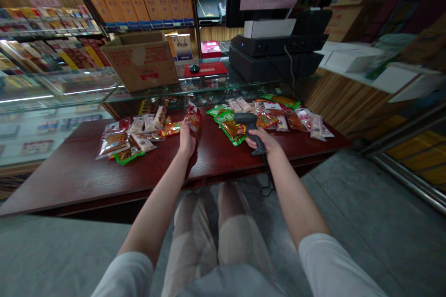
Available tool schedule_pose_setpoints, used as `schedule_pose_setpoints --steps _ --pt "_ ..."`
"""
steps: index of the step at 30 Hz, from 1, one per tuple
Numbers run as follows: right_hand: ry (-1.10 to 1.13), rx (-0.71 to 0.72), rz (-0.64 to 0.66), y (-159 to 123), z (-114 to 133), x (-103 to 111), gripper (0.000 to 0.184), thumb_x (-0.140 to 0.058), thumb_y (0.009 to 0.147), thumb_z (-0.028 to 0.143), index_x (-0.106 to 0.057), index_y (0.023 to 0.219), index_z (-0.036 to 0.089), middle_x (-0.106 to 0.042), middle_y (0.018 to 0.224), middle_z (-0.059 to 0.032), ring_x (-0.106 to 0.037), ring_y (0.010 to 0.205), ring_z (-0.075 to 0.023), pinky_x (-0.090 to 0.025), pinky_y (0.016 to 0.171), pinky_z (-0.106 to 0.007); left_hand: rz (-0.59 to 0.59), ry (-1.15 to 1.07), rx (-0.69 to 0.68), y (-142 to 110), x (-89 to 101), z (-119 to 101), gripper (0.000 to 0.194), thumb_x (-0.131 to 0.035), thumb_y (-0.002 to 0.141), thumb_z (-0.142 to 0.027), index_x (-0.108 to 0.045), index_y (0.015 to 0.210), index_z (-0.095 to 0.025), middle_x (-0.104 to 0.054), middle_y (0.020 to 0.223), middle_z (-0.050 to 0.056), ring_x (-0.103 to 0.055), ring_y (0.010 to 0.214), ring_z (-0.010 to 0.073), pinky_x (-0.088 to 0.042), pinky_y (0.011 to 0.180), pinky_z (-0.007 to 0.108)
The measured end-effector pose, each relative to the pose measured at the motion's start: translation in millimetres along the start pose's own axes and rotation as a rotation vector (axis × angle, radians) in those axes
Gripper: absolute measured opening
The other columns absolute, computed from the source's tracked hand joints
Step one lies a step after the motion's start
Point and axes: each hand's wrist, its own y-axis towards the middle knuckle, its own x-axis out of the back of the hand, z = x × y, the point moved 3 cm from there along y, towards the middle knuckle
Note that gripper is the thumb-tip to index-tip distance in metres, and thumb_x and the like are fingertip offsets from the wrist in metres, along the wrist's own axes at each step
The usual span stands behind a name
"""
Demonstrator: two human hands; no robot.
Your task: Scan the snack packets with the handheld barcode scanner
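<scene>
My left hand (187, 139) is closed on a red snack packet (194, 120), held tilted up over the dark red table (216, 162). In my right hand (262, 140) is a black barcode scanner (246, 123), gripped by its handle, its head pointing left toward the held packet. Below the scanner head lies a green-edged snack packet (232, 131). A pile of packets (114, 141) sits to the left of my left hand, with red, white and green wrappers. Another spread of packets (294, 118) lies beyond and right of the scanner.
Behind the table runs a glass counter (167, 93) bearing an open cardboard box (142, 60), a red mat (206, 70) and a black cash register machine (275, 60). The scanner's cord (270, 174) hangs off the table's front edge. Shelves of boxes (139, 7) stand behind.
</scene>
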Motion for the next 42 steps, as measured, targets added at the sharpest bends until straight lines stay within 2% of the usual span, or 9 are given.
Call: schedule_pose_setpoints --steps 6,12,16,18,23,25,33,38,42 --pt "0.012 0.045 -0.124 3.0 4.5 4.0 0.035 -0.065 0.072 0.039 -0.055 0.100 0.020 -0.054 0.054 0.0054 -0.034 0.039 -0.0084 -0.024 0.036 -0.023 -0.339 0.606 -0.238 15.3 41.0 -50.3 0.028 -0.053 0.089 -0.040 -0.065 0.100 -0.017 -0.070 0.103 0.009 -0.066 0.104 0.0227 -0.048 0.100 0.038" --pt "0.080 0.118 -0.220 5.1 5.2 9.3 0.032 -0.067 0.069 0.035 -0.053 0.094 0.021 -0.070 0.085 -0.0038 -0.035 0.041 -0.0059 -0.027 0.035 -0.022 -0.411 1.378 -0.430 13.5 64.1 -126.5 0.039 -0.042 0.091 -0.025 -0.058 0.125 -0.014 -0.061 0.124 0.019 -0.055 0.121 0.0381 -0.036 0.106 0.059" --pt "0.118 0.145 -0.254 6.2 2.5 15.0 0.028 -0.067 0.071 0.033 -0.053 0.092 0.022 -0.068 0.085 -0.0021 -0.038 0.042 -0.0062 -0.030 0.036 -0.022 -0.411 1.639 -0.505 1.3 68.5 -142.3 0.059 -0.050 0.087 -0.027 -0.042 0.145 -0.020 -0.040 0.147 0.019 -0.034 0.136 0.0490 -0.022 0.107 0.071" --pt "0.123 0.163 -0.276 7.4 1.1 17.7 0.028 -0.068 0.071 0.033 -0.052 0.090 0.022 -0.067 0.082 -0.0010 -0.039 0.042 -0.0062 -0.031 0.035 -0.022 -0.311 1.708 -0.557 -0.5 65.1 -136.7 0.054 -0.048 0.088 -0.028 -0.048 0.141 -0.026 -0.037 0.152 0.014 -0.027 0.141 0.0483 -0.016 0.109 0.074" --pt "0.087 0.178 -0.327 8.3 -0.4 21.9 0.028 -0.068 0.072 0.036 -0.051 0.089 0.022 -0.065 0.072 0.0006 -0.043 0.041 -0.0078 -0.035 0.036 -0.023 0.339 1.780 -0.578 1.0 34.9 -85.5 0.043 -0.041 0.091 -0.032 -0.062 0.128 -0.027 -0.055 0.143 0.013 -0.039 0.141 0.0344 -0.015 0.119 0.061" --pt "0.042 0.175 -0.355 7.2 1.7 25.4 0.028 -0.068 0.072 0.038 -0.053 0.089 0.022 -0.063 0.065 0.0016 -0.047 0.042 -0.0100 -0.038 0.038 -0.024 0.472 1.857 -0.529 0.6 26.8 -64.1 0.042 -0.044 0.091 -0.039 -0.065 0.126 -0.027 -0.059 0.139 0.014 -0.040 0.141 0.0353 -0.011 0.118 0.064" --pt "-0.287 0.258 -0.653 0.2 64.1 87.8 0.028 -0.074 0.064 0.030 -0.063 0.089 0.022 -0.064 0.062 0.0008 -0.057 0.057 -0.0174 -0.045 0.049 -0.028 0.229 1.989 -0.360 3.8 30.3 -44.8 0.046 -0.055 0.087 -0.045 -0.071 0.116 -0.014 -0.061 0.133 0.026 -0.034 0.140 0.0501 -0.003 0.111 0.075" --pt "-0.299 -0.031 -0.393 -13.2 109.9 116.4 0.035 -0.064 0.073 0.048 -0.068 0.091 0.018 -0.055 0.047 -0.0008 -0.047 0.041 -0.0175 -0.040 0.040 -0.031 0.425 1.533 -0.383 -4.1 -29.0 -11.0 0.038 -0.061 0.085 -0.044 -0.070 0.113 -0.019 -0.058 0.137 0.023 -0.039 0.140 0.0453 -0.006 0.116 0.068" --pt "-0.337 0.090 -0.451 -20.3 133.5 141.9 0.030 -0.068 0.068 0.041 -0.068 0.087 0.018 -0.065 0.061 -0.0026 -0.051 0.046 -0.0137 -0.042 0.043 -0.027 0.624 1.487 -0.361 -11.1 -86.5 22.6 0.048 -0.054 0.090 -0.049 -0.061 0.129 -0.021 -0.054 0.145 0.018 -0.041 0.141 0.0356 -0.014 0.121 0.059"
